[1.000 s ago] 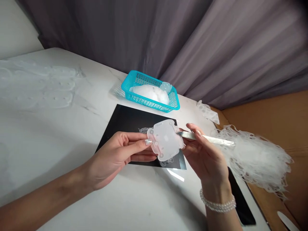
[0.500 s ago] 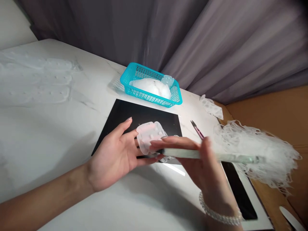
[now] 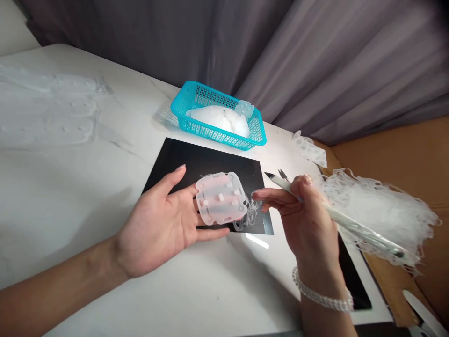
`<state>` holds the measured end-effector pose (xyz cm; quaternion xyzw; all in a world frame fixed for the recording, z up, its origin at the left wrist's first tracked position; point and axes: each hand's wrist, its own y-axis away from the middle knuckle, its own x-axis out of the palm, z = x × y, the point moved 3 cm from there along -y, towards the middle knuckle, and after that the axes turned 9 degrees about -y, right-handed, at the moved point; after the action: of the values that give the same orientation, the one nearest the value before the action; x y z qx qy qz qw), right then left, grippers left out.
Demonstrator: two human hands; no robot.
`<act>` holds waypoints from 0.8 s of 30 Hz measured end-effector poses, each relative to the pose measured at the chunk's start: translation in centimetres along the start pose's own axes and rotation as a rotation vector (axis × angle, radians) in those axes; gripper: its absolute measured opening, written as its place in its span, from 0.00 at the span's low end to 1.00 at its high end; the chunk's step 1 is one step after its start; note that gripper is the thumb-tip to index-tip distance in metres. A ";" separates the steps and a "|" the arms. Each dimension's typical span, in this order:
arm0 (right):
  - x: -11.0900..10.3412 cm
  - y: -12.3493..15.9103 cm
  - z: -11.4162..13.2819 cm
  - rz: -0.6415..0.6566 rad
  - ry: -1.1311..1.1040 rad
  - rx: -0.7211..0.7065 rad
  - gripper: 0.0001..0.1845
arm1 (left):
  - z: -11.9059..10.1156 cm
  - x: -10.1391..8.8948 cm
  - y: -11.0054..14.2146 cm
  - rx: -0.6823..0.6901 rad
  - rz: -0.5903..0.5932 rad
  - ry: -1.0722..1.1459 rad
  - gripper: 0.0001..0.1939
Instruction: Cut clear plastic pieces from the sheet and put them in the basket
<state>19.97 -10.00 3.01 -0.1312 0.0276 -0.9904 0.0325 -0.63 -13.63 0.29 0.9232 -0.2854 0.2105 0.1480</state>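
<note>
White marble-like table (image 3: pixel 63 187) fills most of your view, and it carries everything in front of you. Nearest to you, your left hand (image 3: pixel 164 224) lies palm up with the fingers spread, not closed around anything; the translucent plastic piece (image 3: pixel 220 198) rests on its fingertips, flat and with its small pegs facing upward. Some thin white trimmings (image 3: pixel 247 213) hang at the right edge of this piece. Your right hand (image 3: pixel 301 215) is just beside it, on the right, and it is closed around a slim craft knife (image 3: pixel 336 220), held like a pen; the dark blade tip points to the upper left, above the piece and not touching it. On your right wrist sits a pearl bracelet (image 3: pixel 322 297). Under both hands lies a black mat (image 3: pixel 196 159), and the piece is held over its near right part. To the right of your right hand a big heap of white stringy scrap (image 3: pixel 379 206) lies at the table edge, over a brown cardboard surface (image 3: pixel 400 154). Small scissors (image 3: pixel 282 174) show only partly behind the knife. Farther away, a turquoise basket (image 3: pixel 217 135) stands just behind the mat, with white material inside it. Some clear plastic sheets (image 3: pixel 49 107) lie far to the left. Behind all hangs a grey-purple curtain (image 3: pixel 280 56).
</note>
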 end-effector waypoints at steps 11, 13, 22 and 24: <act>1.1 0.7 -1.8 0.106 0.017 0.179 0.23 | 0.7 0.7 0.2 -0.090 0.030 0.282 0.39; 0.9 0.5 -1.7 0.078 0.027 0.153 0.24 | 1.0 0.7 0.2 -0.106 -0.005 0.455 0.39; 2.9 2.1 -1.3 0.173 0.341 -0.040 0.22 | 2.1 0.5 0.1 -0.077 -0.167 0.626 0.34; 3.0 2.2 -1.1 0.182 0.339 -0.061 0.21 | 2.1 0.6 0.2 -0.061 -0.124 0.636 0.35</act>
<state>16.92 -12.37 2.61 0.0396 0.0742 -0.9901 0.1128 0.36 -14.89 -1.22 0.8220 -0.1742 0.4703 0.2699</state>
